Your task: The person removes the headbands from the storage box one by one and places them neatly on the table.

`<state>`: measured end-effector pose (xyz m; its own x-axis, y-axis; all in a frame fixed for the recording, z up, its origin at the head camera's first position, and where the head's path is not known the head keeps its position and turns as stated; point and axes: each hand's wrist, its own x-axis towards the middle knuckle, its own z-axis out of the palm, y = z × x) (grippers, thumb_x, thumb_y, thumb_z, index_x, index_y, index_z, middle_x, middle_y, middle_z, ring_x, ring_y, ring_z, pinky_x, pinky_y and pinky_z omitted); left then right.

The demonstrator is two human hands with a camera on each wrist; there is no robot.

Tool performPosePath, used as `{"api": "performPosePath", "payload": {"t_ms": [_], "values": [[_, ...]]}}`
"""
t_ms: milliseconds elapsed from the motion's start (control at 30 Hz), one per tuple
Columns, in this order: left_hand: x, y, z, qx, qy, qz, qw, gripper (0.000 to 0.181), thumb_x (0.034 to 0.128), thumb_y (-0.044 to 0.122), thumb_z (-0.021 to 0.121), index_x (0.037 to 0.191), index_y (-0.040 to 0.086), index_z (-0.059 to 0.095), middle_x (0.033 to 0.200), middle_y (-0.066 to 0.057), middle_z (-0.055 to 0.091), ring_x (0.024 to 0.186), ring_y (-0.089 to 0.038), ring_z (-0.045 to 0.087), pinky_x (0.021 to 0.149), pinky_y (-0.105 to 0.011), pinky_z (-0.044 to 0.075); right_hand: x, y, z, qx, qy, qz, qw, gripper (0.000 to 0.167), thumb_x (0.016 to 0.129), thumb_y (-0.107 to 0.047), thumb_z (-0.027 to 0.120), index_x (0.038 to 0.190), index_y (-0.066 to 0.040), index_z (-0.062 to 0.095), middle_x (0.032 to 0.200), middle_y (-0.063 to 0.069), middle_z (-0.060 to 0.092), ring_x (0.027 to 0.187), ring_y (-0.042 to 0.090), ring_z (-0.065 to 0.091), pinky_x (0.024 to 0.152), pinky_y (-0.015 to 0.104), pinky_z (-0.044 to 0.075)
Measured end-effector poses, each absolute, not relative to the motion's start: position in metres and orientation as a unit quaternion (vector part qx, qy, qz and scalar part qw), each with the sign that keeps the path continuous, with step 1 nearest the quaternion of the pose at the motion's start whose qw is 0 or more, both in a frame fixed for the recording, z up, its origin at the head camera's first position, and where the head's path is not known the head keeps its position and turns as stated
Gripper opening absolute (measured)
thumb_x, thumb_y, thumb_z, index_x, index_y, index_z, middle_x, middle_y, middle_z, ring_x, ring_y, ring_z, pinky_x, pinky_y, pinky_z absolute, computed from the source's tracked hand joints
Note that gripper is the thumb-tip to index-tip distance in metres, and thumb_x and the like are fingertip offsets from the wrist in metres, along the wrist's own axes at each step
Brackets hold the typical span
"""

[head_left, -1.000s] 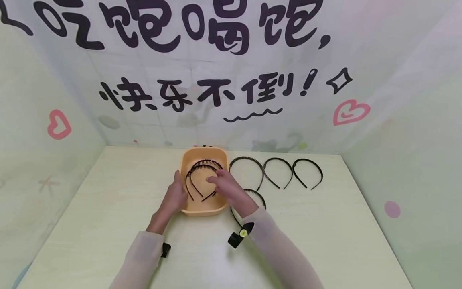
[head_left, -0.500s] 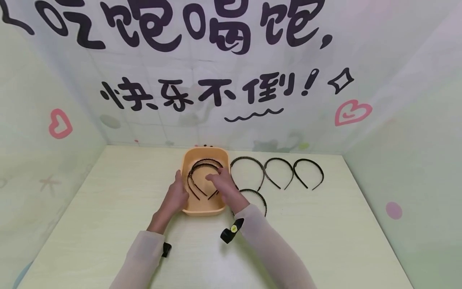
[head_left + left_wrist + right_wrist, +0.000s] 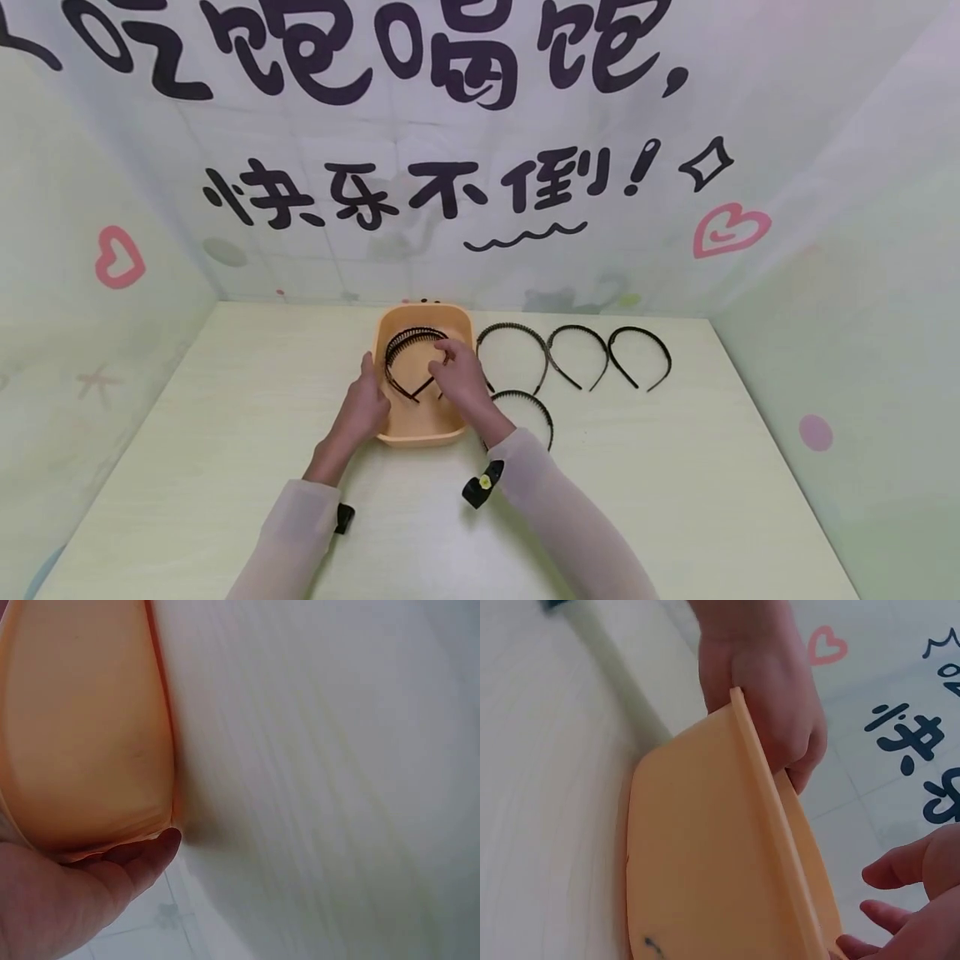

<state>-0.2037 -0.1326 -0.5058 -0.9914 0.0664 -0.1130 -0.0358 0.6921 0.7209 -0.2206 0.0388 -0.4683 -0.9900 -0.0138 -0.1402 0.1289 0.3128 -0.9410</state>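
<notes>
An orange plastic bin [image 3: 420, 427] stands at the back of the table, several black toothed headbands [image 3: 411, 335] bunched together inside it. My left hand [image 3: 363, 406] grips the bin's left side; in the left wrist view its fingers [image 3: 142, 866] curl against the outer wall. Over the bin's right half is my right hand [image 3: 461, 379], partly covering the headbands. In the right wrist view the thumb and fingers [image 3: 896, 870] of that hand are spread apart, with no headband seen between them.
Right of the bin, three dark headbands [image 3: 577, 327] lie in a row along the back of the table [image 3: 645, 492]. Another headband [image 3: 546, 408] lies in front of them, partly behind my right forearm. A printed wall [image 3: 420, 275] rises behind the table.
The headbands in the bin have shifted up and left and now lie closer together. My right hand has moved slightly left, its fingers spreading. The left hand has stayed on the bin.
</notes>
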Motion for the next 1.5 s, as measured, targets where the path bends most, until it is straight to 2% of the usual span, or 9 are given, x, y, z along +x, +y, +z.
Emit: {"api": "performPosePath", "payload": {"t_ms": [200,433,567,733,867,967,1133,1333,1500], "values": [[-0.204,-0.132,-0.505,0.007,0.918,0.391,0.064,0.074,0.0893,-0.008,0.037,0.153,-0.012,-0.001,0.126,-0.045,0.051,0.088,-0.036,0.063,0.065,-0.039,0.052,-0.228,0.041,-0.467,0.041,0.806,-0.591,0.012,0.035,0.09,-0.003,0.063,0.126,-0.002,0.065,0.124,0.013,0.066,0.113,0.024,0.062,0.082,0.029,0.055],[-0.204,-0.132,-0.504,0.003,0.917,0.393,0.07,0.074,0.0904,-0.007,0.037,0.153,-0.011,-0.003,0.133,-0.044,0.047,0.102,-0.04,0.063,0.073,-0.042,0.054,-0.23,0.043,-0.467,0.063,0.786,-0.613,0.053,0.033,0.094,-0.01,0.065,0.125,0.0,0.066,0.112,0.013,0.068,0.09,0.024,0.07,0.078,0.036,0.058],[-0.205,-0.132,-0.504,0.0,0.916,0.394,0.072,0.074,0.0906,-0.008,0.037,0.153,-0.01,-0.003,0.131,-0.044,0.048,0.096,-0.039,0.064,0.066,-0.038,0.053,-0.228,0.044,-0.469,0.037,0.8,-0.596,0.06,0.038,0.093,-0.013,0.067,0.129,-0.002,0.063,0.104,0.01,0.066,0.083,0.022,0.07,0.069,0.032,0.057],[-0.205,-0.132,-0.504,0.003,0.919,0.389,0.069,0.074,0.0914,-0.007,0.038,0.153,-0.012,-0.003,0.129,-0.044,0.049,0.091,-0.036,0.064,0.066,-0.037,0.052,-0.225,0.045,-0.468,0.005,0.836,-0.546,0.061,0.046,0.091,-0.015,0.071,0.134,-0.006,0.059,0.096,0.01,0.066,0.069,0.018,0.067,0.054,0.026,0.052],[-0.204,-0.132,-0.504,0.006,0.918,0.392,0.066,0.076,0.09,-0.008,0.039,0.153,-0.012,-0.003,0.117,-0.041,0.056,0.085,-0.033,0.063,0.064,-0.037,0.052,-0.224,0.045,-0.468,-0.005,0.852,-0.523,0.036,0.042,0.09,-0.011,0.071,0.13,-0.005,0.062,0.093,0.01,0.068,0.061,0.012,0.066,0.05,0.022,0.051],[-0.203,-0.132,-0.504,0.007,0.917,0.393,0.068,0.075,0.0908,-0.007,0.037,0.153,-0.011,-0.004,0.108,-0.039,0.059,0.081,-0.032,0.063,0.061,-0.036,0.051,-0.225,0.046,-0.468,0.004,0.855,-0.519,0.001,0.033,0.088,-0.008,0.071,0.12,-0.003,0.068,0.091,0.008,0.071,0.06,0.011,0.067,0.053,0.021,0.052],[-0.203,-0.132,-0.504,0.009,0.918,0.391,0.073,0.073,0.0912,-0.006,0.034,0.153,-0.012,-0.004,0.118,-0.044,0.055,0.08,-0.031,0.063,0.059,-0.034,0.05,-0.227,0.051,-0.468,0.015,0.852,-0.522,-0.036,0.019,0.087,-0.008,0.071,0.105,-0.003,0.075,0.09,0.008,0.073,0.063,0.012,0.067,0.056,0.022,0.053],[-0.202,-0.131,-0.502,0.007,0.918,0.39,0.071,0.071,0.0914,-0.006,0.033,0.152,-0.013,-0.003,0.118,-0.045,0.054,0.077,-0.031,0.062,0.059,-0.035,0.048,-0.227,0.059,-0.47,0.023,0.845,-0.531,-0.055,0.02,0.089,-0.009,0.072,0.107,-0.002,0.076,0.097,0.011,0.074,0.069,0.017,0.071,0.058,0.023,0.055],[-0.202,-0.131,-0.503,0.01,0.921,0.385,0.067,0.07,0.092,-0.005,0.032,0.152,-0.014,-0.002,0.121,-0.046,0.053,0.083,-0.033,0.063,0.067,-0.04,0.051,-0.228,0.065,-0.472,0.024,0.835,-0.547,-0.053,0.023,0.089,-0.007,0.072,0.111,-0.001,0.074,0.101,0.013,0.074,0.072,0.021,0.072,0.059,0.024,0.056]]}}
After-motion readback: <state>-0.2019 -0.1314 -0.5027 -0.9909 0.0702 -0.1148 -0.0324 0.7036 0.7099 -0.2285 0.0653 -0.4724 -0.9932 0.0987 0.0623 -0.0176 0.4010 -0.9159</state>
